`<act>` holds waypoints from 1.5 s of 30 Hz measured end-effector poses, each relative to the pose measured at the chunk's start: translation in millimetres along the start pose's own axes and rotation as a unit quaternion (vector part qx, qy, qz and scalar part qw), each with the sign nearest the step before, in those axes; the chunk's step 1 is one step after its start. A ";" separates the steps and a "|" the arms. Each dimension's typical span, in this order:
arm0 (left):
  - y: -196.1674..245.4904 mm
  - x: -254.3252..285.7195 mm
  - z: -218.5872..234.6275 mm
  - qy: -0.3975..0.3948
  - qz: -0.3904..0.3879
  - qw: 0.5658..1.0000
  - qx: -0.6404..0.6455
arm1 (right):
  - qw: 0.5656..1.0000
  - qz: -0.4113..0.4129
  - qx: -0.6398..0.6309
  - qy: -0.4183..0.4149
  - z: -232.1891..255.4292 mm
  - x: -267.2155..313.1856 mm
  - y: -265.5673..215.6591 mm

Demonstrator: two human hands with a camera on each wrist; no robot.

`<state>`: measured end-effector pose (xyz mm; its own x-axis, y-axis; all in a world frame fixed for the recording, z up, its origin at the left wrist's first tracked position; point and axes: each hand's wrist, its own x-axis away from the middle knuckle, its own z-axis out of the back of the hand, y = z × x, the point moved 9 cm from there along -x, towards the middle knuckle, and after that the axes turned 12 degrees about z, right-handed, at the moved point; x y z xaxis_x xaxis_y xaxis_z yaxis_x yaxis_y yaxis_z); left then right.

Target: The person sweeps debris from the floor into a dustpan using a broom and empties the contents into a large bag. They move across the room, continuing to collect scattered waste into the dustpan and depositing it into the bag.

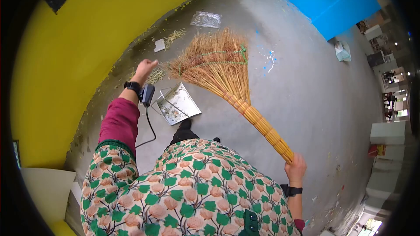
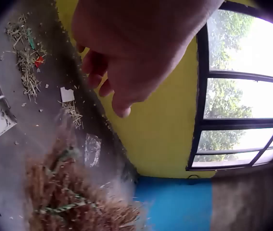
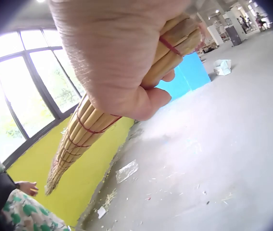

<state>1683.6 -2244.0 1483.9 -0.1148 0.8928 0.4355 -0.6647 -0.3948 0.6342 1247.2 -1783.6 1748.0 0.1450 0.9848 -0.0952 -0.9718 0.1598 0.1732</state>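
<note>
My right hand [image 1: 296, 167] grips a straw broom [image 1: 264, 126] near the end of its bound handle. In the right wrist view the thumb and fingers of that hand [image 3: 117, 57] wrap round the stalks. The broom's wide bristle fan, crossed by green ties, points away from me over the floor. To its left hangs my left hand [image 1: 145, 68], fingers loosely bent and nothing in them, as the left wrist view also shows. A metal dustpan [image 1: 187, 105] with a wire handle lies on the floor by my foot, bits of debris inside.
Straw scraps [image 1: 174, 39], a white piece [image 1: 159, 45] and a clear plastic wrapper [image 1: 205, 19] lie along the yellow wall [image 1: 87, 30]. Small white and blue bits [image 1: 271, 59] dot the floor right of the bristles. A blue panel [image 1: 323, 0] stands ahead, a pale bag [image 1: 342, 51] beside it.
</note>
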 end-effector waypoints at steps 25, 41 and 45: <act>-153.6 18.1 -178.8 -0.404 0.170 0.889 -0.133 | 0.522 -0.649 -0.548 -0.072 -152.0 109.0 -166.6; 19.8 21.9 -215.6 -0.375 0.144 0.892 -0.209 | 0.419 -0.667 -0.593 -0.166 -249.2 111.8 -63.4; 54.0 20.7 -245.6 -0.344 0.086 0.893 -0.276 | 0.340 -0.695 -0.597 -0.214 -247.0 90.5 -16.4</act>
<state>1464.0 -2193.6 1370.3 0.1045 0.4097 0.9062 -0.9653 -0.1776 0.1917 1230.4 -1713.7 1494.5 0.3844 -0.0248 0.9228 0.7430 0.6016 -0.2933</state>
